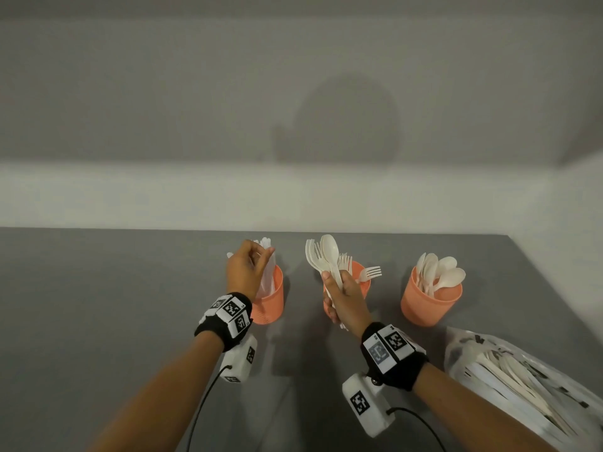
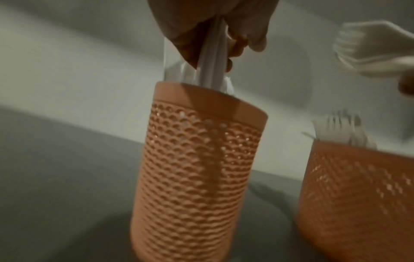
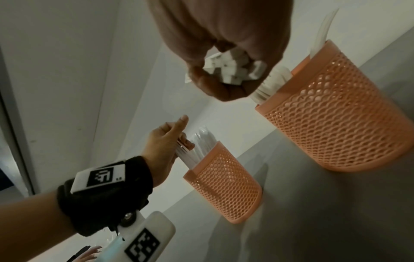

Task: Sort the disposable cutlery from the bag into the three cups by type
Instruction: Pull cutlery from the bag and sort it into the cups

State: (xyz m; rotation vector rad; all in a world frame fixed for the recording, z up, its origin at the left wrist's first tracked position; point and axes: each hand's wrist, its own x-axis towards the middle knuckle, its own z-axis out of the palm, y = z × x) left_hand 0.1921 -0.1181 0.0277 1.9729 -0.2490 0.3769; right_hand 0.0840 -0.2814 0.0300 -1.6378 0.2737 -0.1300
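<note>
Three orange mesh cups stand in a row on the grey table. Over the left cup, my left hand pinches white knives whose lower ends reach down into it. My right hand grips a bundle of white forks and spoons in front of the middle cup, which holds forks. The right cup is full of spoons. The clear bag with more cutlery lies at the lower right.
A pale wall runs behind the table's far edge. The table's right edge passes just beyond the right cup and the bag. Bare grey tabletop spreads to the left of the cups.
</note>
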